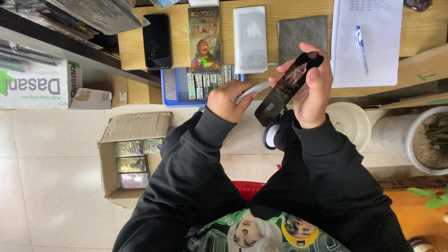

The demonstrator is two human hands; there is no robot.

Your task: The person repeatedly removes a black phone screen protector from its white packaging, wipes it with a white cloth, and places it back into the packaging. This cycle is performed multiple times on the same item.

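My right hand (pixel 311 88) grips a long black glossy card-like sleeve (pixel 285 91), tilted with its rounded top end up near my thumb. My left hand (pixel 227 100) pinches a thin clear strip (pixel 252 90) that runs across to the sleeve's left edge. Both hands are over my lap, just in front of the wooden desk (pixel 135 51). Black sleeves cover both my arms.
On the desk lie a black phone (pixel 157 41), a colourful flat box (pixel 204 38), a white flat packet (pixel 250 39), a grey cloth (pixel 302 31), a notepad with a blue pen (pixel 361 44) and a blue tray (pixel 173 87). An open cardboard box (pixel 131 154) sits on the tiled floor, a plant pot (pixel 420 140) at right.
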